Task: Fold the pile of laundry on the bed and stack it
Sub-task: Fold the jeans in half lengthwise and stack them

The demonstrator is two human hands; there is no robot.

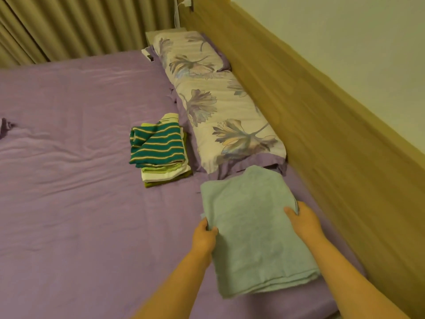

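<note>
At the far left, a small dark purple bit of cloth [5,128] lies on the bed [69,192], whose lilac sheet is smooth cotton with soft wrinkles. Behind the bed hang beige curtains [80,26] in vertical pleats.

Toward the middle sits a stack of folded clothes [161,153]: a teal knit with thin cream and yellow stripes lies on top, over pale green, white and olive layers. The stack is roughly rectangular, its long axis running away from the viewer, and it rests just beside the pillows.

The left hand [204,238] grips the left edge of a folded towel [255,231], fingers curled under the cloth and thumb on top. The towel is pale blue-green terry, thick and fuzzy, folded into a rectangle of several layers visible at the near edge. Its long axis runs from the viewer toward the pillows, tilted slightly leftward at the far end. It lies near the right side of the bed, its far edge reaching the bottom of the nearer pillow.

The right hand [303,219] holds the towel's right edge, thumb pressed on top, the other fingers hidden below.

Two pillows [218,107] in white cases with purple flower prints lie end to end along a wooden headboard [310,111] of smooth light grain.
</note>
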